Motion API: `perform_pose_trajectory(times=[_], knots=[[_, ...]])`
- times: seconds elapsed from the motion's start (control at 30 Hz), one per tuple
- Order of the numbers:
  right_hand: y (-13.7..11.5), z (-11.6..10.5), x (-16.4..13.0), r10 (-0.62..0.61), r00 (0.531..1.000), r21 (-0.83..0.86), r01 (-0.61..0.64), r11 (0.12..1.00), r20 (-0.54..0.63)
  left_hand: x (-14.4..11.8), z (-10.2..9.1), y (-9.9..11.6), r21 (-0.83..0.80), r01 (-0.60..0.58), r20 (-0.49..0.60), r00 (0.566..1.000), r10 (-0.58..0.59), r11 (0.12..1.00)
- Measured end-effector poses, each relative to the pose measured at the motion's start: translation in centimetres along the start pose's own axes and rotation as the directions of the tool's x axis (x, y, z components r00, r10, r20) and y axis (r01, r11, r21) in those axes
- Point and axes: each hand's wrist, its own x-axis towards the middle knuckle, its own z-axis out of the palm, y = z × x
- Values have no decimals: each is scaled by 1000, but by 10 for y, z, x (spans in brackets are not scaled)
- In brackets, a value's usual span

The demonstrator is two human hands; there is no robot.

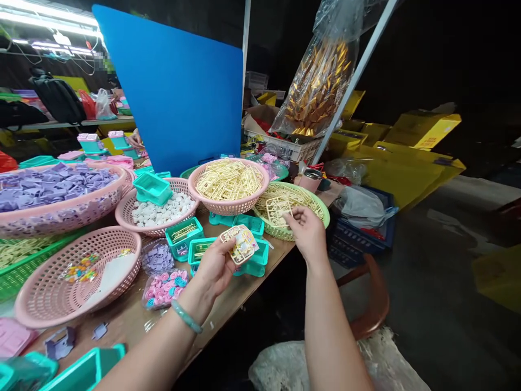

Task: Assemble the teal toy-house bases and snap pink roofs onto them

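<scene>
My left hand (215, 269), with a green bangle at the wrist, pinches a small stack of cream plastic pieces and a colourful printed card (243, 241). To the right, my right hand (308, 232) grips a cream plastic lattice frame (278, 210) by its edge. This frame is above a light green basket (325, 214) of similar cream pieces. Under and beside my left hand stand teal plastic boxes (256, 266), some with cream pieces inside. A clear tub of pink and blue swirl pieces (165, 288) sits left of that hand.
A pink basket (230, 205) of cream parts stands behind. Further left are a basket of white pieces (163, 214), a large basket of purple parts (61, 182) and a pink basket (36, 298) with colourful bits. A blue panel (175, 92) rises behind; a stool (368, 304) stands right.
</scene>
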Motion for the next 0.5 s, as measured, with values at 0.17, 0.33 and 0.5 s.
perform_pose_trajectory(times=[0.17, 0.33, 0.5], knots=[[-47, 55, -74, 62, 948, 554, -235, 799, 312, -23, -16, 17, -108, -43, 27, 999, 46, 993], [-92, 121, -101, -36, 799, 528, -363, 768, 600, -62, -60, 51, -23, -285, -19, 958, 285, 958], [-153, 196, -142, -489, 748, 481, 258, 838, 449, -111, -132, 107, 57, -514, -246, 823, 511, 856]])
